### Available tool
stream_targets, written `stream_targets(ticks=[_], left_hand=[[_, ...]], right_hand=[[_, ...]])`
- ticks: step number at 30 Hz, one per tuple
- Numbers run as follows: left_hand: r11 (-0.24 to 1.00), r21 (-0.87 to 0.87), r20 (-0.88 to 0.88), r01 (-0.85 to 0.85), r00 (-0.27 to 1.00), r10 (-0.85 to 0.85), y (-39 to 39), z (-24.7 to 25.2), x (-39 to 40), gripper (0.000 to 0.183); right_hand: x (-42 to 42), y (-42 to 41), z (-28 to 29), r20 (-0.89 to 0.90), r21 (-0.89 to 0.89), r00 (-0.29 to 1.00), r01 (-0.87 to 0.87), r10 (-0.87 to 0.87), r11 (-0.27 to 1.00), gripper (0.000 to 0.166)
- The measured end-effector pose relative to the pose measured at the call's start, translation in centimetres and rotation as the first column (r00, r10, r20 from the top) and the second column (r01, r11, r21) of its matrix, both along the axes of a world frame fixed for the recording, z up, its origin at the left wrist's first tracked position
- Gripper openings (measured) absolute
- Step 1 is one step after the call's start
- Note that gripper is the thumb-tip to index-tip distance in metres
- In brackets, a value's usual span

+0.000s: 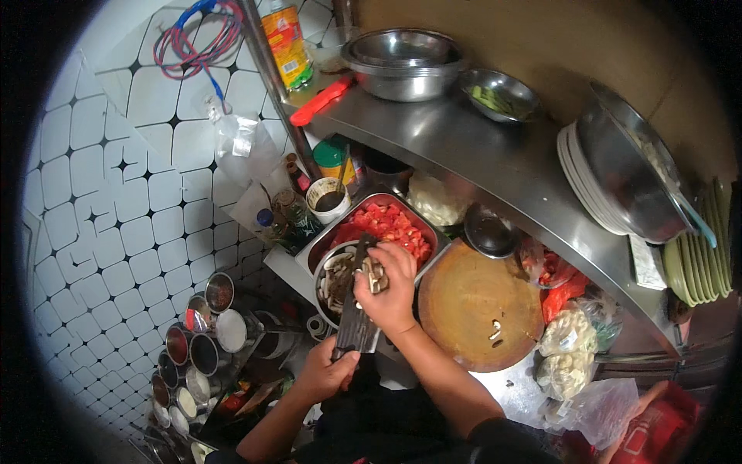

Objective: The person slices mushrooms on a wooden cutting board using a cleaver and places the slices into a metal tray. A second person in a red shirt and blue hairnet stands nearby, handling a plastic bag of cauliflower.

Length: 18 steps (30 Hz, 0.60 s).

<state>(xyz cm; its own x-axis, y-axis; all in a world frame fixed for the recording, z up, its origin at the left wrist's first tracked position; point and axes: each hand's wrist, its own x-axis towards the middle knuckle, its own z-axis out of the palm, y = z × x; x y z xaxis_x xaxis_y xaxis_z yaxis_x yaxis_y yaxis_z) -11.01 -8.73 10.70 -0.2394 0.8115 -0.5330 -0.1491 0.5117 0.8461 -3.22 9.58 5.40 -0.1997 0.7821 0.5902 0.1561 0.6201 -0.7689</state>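
Note:
My left hand (329, 370) grips the handle of a cleaver (355, 329), whose dark blade points away from me over a round metal bowl of sliced mushrooms (332, 281). Curled over the blade, my right hand (387, 284) holds sliced mushrooms (374, 275) against it. The bowl sits at the near left corner of a rectangular steel pan (439, 255) of chopped red tomatoes (391, 223), partly hidden by the blade and hand. To the right, a round wooden chopping board (478, 307) bears a few small mushroom scraps (494, 330).
A steel shelf (417, 127) with bowls and a red-handled tool (322, 101) crosses above. Seasoning containers (203, 354) stand lower left; bottles (290, 214) and a white tub (328, 199) stand behind the pan. Bagged food (567, 333) lies right of the board. Another person's arm (637, 412) shows lower right.

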Motion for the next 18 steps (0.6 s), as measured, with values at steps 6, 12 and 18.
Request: stream_targets(ticks=[6,12,18], left_hand=[[1.0,-0.01,0.107,0.027,0.994,-0.026,-2.7,-1.8,-6.9,0.015],[0.998,-0.059,0.032,0.018,0.999,-0.016,-3.2,-0.3,-10.7,0.011],[1.0,0.0,-0.093,0.029,0.995,-0.029,-3.0,-1.4,-11.6,0.014]], right_hand=[[-4.2,-1.8,-2.1,0.134,0.012,0.99,-0.05,0.048,0.999,0.042],[-4.6,-2.2,-2.0,0.418,0.09,0.908,-0.052,0.01,0.995,0.042],[-4.3,-2.4,-0.8,0.605,0.074,0.796,-0.086,0.023,0.994,0.051]])
